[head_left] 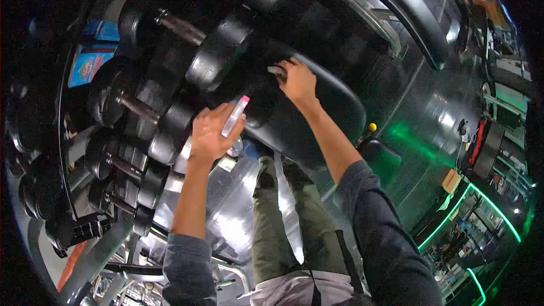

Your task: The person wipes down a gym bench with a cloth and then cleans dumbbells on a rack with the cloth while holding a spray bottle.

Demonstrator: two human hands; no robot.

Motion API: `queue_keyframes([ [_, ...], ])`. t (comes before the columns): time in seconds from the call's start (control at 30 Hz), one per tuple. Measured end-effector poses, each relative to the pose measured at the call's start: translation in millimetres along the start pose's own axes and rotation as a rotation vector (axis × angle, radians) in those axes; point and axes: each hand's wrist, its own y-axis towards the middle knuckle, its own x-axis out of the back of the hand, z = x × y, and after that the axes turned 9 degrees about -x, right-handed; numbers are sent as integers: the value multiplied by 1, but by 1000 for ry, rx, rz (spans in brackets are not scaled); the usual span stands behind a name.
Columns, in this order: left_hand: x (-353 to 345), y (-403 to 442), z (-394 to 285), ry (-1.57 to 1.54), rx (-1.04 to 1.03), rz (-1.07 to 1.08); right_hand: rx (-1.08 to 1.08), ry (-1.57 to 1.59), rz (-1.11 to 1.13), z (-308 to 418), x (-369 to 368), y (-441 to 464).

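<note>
My left hand (211, 135) is closed around a slim clear tube with a pink end (235, 117), held between thumb and fingers and tilted up to the right. Close by, above the black padded bench (317, 119), my right hand (299, 84) pinches a small pale, flat-looking piece (276, 71); its kind is too small to tell. Just left of my left hand is a rack of black dumbbells, the nearest a dumbbell with a metal handle (139, 107). The fingertips of my right hand are partly hidden.
More dumbbells fill the left side, including a large dumbbell (181, 27). Blue boxes (90, 65) sit behind them. A yellow ball (372, 127) shows beyond the bench's edge. A curved black pad (411, 17) is at the top right, and green light strips (494, 212) glow at lower right.
</note>
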Motion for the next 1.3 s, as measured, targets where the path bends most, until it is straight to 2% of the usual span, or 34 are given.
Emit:
queue_keyframes([
  [0.07, -27, -5, 6, -18, 14, -109, -41, 4, 42, 5, 7, -10],
  [0.13, -41, -10, 0, -97, 63, -74, -63, 1, 157, 1, 12, -26],
  [0.23, -53, -5, -7, -421, 317, 147, -84, -10, 113, -22, 19, -54],
  [0.27, -67, -8, -4, -429, 316, 142, -81, -23, 82, -31, 20, -57],
  [0.3, -92, -16, 2, -700, 435, 40, -161, -10, 174, -28, 32, -50],
  [0.33, -113, -21, 7, -971, 553, -66, -155, -19, 176, -30, 30, -44],
  [0.37, -125, -18, 6, -1027, 543, -194, -135, -11, 119, -31, 25, -36],
  [0.4, -134, -13, 7, -1032, 540, -202, -115, -2, 59, -32, 20, -25],
  [0.47, -150, -11, 4, -1393, 1002, -236, -53, 63, 6, -28, 11, -4],
  [0.53, -153, -3, 1, -1409, 990, -292, -15, 80, -25, -15, 10, 15],
  [0.6, -157, 2, 10, -1412, 879, -41, 21, 39, -1, -10, 14, 19],
  [0.7, -141, 21, 5, -1454, 965, 41, 51, 49, 39, -27, 26, 8],
  [0.77, -138, 32, 6, -1431, 1019, 91, -53, 71, 81, -43, 35, 0],
  [0.87, -147, 30, 10, -1452, 1043, 46, -154, -16, 134, -47, 41, 14],
  [0.93, -144, 33, 10, -1444, 1064, 33, -146, -18, 160, -39, 36, 31],
  [1.07, -142, 36, 11, -1419, 1124, 50, -58, 8, 32, -42, 11, 56],
  [1.27, -140, 37, 12, -1398, 1064, 78, -119, -37, 230, -81, 46, 41],
  [1.3, -141, 37, 13, -1401, 1066, 74, -243, -1, 257, -87, 50, 41],
])
